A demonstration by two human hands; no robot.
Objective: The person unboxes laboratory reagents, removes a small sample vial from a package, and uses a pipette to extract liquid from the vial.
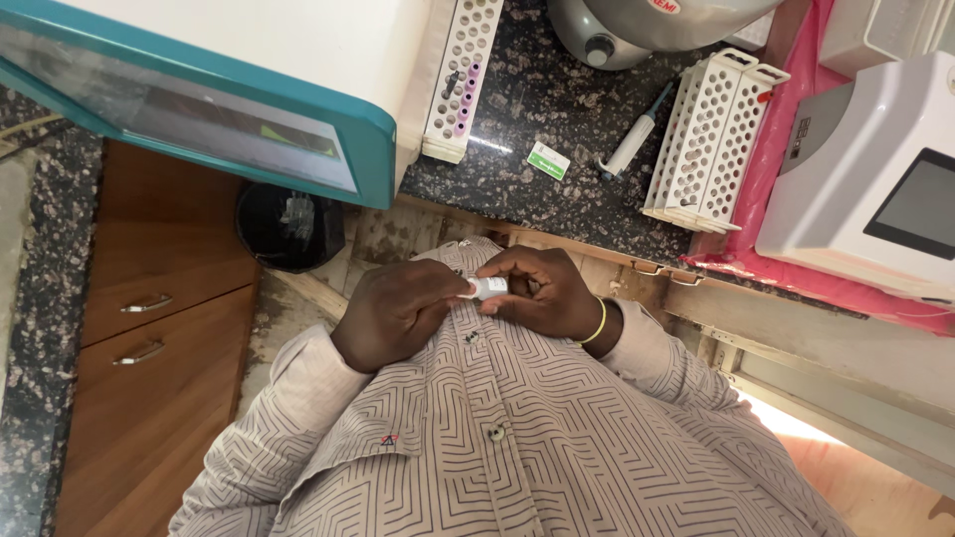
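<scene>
A small white tube (487,287) is held close to my chest, over my striped button shirt (517,428). My left hand (396,316) is curled with its fingertips on the tube's left end. My right hand (542,294), with a yellow band on the wrist, pinches the tube's right end between thumb and fingers. Both hands touch the tube just below the edge of the dark speckled counter (557,89). Whether the tube has a cap is hidden by the fingers.
On the counter lie a white tube rack (461,75) with a few tubes, two empty white racks (711,139), a pipette (632,144) and a small green-and-white card (548,159). A teal-and-white machine (199,89) stands left, a white device with a screen (875,189) right. Black bin (288,224) and wooden drawers (149,328) sit below.
</scene>
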